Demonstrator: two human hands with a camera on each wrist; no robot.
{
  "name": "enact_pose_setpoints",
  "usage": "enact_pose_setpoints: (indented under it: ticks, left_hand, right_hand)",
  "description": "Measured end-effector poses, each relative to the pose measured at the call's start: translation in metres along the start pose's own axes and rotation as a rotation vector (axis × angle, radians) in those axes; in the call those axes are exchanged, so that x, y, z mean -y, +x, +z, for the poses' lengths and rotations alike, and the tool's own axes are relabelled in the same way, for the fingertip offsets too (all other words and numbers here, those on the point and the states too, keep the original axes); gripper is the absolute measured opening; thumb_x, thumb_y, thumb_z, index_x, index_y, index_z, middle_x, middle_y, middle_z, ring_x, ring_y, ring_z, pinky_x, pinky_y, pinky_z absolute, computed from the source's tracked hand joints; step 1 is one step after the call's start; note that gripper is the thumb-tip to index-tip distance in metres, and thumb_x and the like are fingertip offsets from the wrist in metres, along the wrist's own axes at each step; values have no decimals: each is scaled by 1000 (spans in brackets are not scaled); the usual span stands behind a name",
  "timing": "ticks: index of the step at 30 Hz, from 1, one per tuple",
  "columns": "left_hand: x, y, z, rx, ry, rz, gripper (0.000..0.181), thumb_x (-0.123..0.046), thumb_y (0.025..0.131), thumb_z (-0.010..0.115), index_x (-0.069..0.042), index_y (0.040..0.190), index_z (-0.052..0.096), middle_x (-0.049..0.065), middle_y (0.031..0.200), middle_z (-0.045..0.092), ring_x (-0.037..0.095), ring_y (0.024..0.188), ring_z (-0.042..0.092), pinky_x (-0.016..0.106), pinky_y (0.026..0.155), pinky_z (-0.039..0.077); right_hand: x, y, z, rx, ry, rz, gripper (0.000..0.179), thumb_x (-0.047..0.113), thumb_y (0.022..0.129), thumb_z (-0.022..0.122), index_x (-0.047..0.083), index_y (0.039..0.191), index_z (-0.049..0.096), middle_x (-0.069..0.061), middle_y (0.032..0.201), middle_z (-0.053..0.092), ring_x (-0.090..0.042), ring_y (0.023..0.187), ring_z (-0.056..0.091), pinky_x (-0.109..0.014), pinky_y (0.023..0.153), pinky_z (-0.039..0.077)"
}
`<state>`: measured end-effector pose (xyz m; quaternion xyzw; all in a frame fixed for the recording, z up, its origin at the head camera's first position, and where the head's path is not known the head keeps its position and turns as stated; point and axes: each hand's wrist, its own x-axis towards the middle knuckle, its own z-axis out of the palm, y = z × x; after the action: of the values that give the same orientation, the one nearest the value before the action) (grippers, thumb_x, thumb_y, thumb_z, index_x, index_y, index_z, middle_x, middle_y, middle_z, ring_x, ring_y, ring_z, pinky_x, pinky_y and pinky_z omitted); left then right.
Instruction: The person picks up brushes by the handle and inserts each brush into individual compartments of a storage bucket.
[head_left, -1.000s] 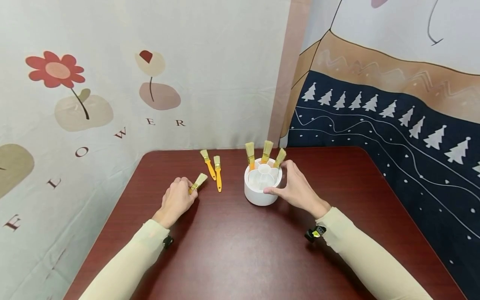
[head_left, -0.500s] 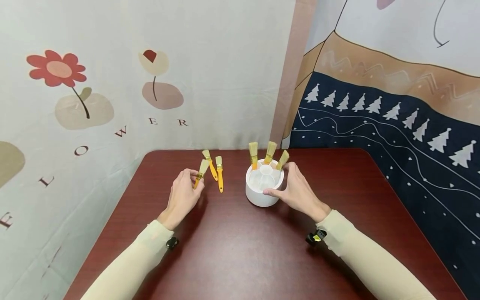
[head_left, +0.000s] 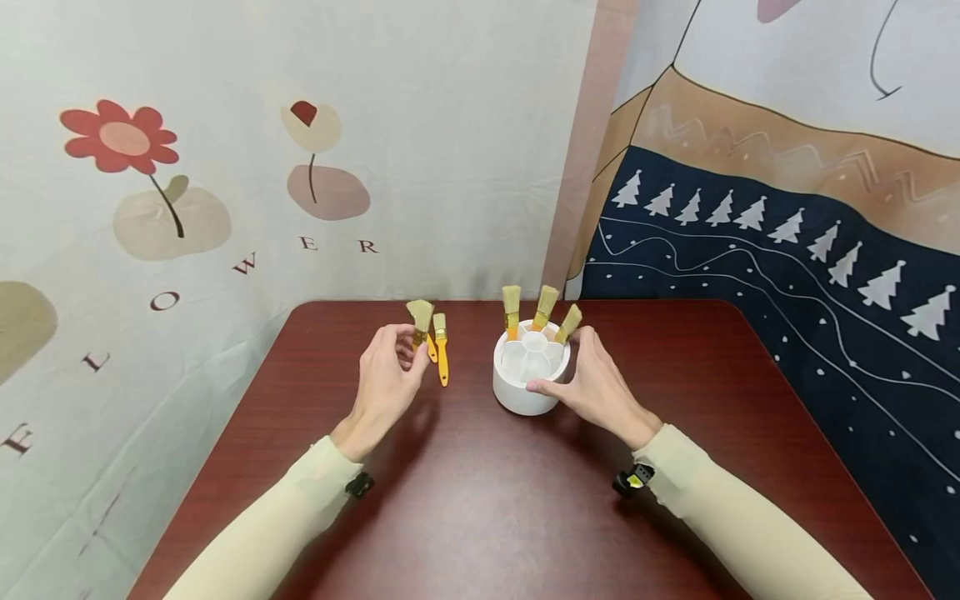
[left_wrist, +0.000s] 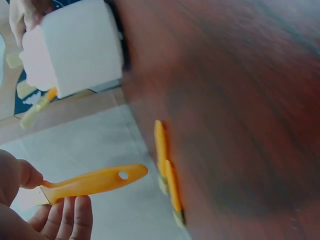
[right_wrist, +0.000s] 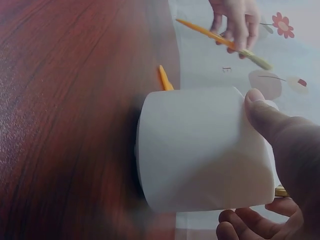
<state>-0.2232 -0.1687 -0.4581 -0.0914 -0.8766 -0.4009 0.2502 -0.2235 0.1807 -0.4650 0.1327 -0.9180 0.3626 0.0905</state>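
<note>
My left hand (head_left: 389, 372) pinches a paintbrush (left_wrist: 95, 182) between thumb and fingers, off the table, its bristles up. The yellow handle with a hole near its end shows in the left wrist view. My right hand (head_left: 602, 385) holds the round white brush holder (head_left: 517, 395) at its right side, thumb in front and fingers behind. Three brushes stand bristles up in the holder's rear compartments, a left one (head_left: 512, 310), a middle one (head_left: 546, 308) and a right one (head_left: 570, 323). Its front compartments show no brush.
Two more yellow brushes lie on the dark red table (head_left: 480, 500), left of the holder. The nearer brush (head_left: 442, 354) shows whole; the other brush (head_left: 432, 348) is partly behind my left hand. Printed cloths (head_left: 450, 150) hang behind the table and at its right.
My left hand has lifted its brush off the table, turned it upright and moved it right and slightly away from me. My right hand has stayed on the holder.
</note>
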Motion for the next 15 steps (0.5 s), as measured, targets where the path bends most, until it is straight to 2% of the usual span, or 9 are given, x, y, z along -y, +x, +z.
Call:
enact_pose_setpoints:
  ticks: [3,7,10,15]
  left_hand:
    - [-9,0,2,-24,-63,23,33,-5,106,79,4,137,70,18,116,75,30,95,79,41,83,71]
    - [-22,0,4,-50,-109,46,35,-6,106,80,4,138,69,18,117,77,27,95,80,25,83,68]
    - [-29,0,5,-59,-126,61,35,-8,107,81,3,138,69,16,118,77,27,97,81,18,83,66]
    - [-36,1,9,-76,-173,80,33,-7,106,80,1,137,69,15,118,78,27,100,83,33,87,72]
  right_hand:
    - [2,-3,1,-13,-9,5,104,58,83,105,0,149,49,-19,138,62,-35,126,65,-51,105,60]
    - [5,-6,2,-22,-16,13,103,58,83,105,0,148,49,-19,137,61,-36,125,66,-51,103,60]
    - [6,-6,3,-28,-21,17,105,59,83,105,0,148,48,-19,137,61,-35,125,66,-51,102,61]
    - [7,-7,4,-38,-24,28,107,61,84,103,-1,151,47,-19,139,60,-36,128,67,-53,104,63]
